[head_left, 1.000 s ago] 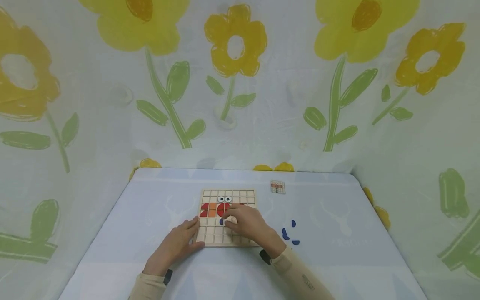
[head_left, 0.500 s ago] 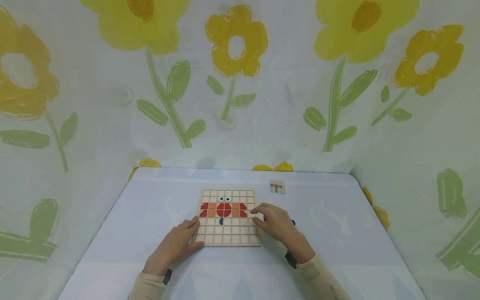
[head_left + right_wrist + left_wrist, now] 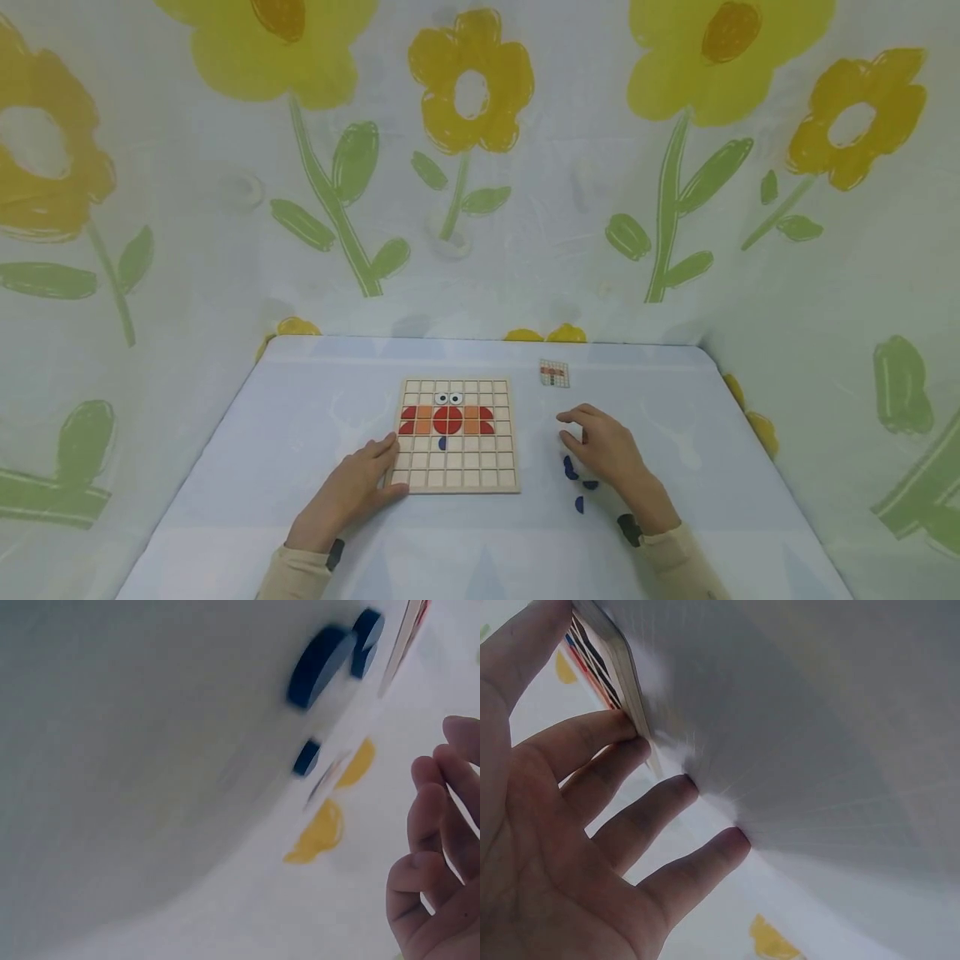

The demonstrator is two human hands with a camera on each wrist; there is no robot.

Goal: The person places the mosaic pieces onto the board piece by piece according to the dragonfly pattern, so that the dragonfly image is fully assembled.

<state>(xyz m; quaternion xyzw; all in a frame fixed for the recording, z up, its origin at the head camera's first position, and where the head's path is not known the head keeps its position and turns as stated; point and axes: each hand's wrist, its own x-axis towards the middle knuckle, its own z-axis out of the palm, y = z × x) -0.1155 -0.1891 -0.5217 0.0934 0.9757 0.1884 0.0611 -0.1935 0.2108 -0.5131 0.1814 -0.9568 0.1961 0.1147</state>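
A square wooden grid board (image 3: 491, 464) lies on the table. Red and orange pieces run across it as a row, with a red disc (image 3: 454, 426) in the middle and two eye pieces (image 3: 449, 399) above. One blue half-round piece (image 3: 442, 443) sits in a cell below the disc. My left hand (image 3: 356, 485) rests at the board's left side, fingertips touching its edge (image 3: 622, 664). To the right, my right hand (image 3: 609, 450) hovers near several loose blue half-round pieces (image 3: 580, 504), its fingers loosely bent. Nothing shows between its fingers (image 3: 427, 814) in the right wrist view.
A small card with a printed grid pattern (image 3: 555, 373) lies behind the board, to its right. White cloth with yellow flowers (image 3: 472, 92) hangs as walls around the pale table (image 3: 315, 392) at the back and both sides.
My right hand has moved right, off the board and over toward the loose blue pieces. The blue piece stays in its cell below the red disc. My left hand has stayed put.
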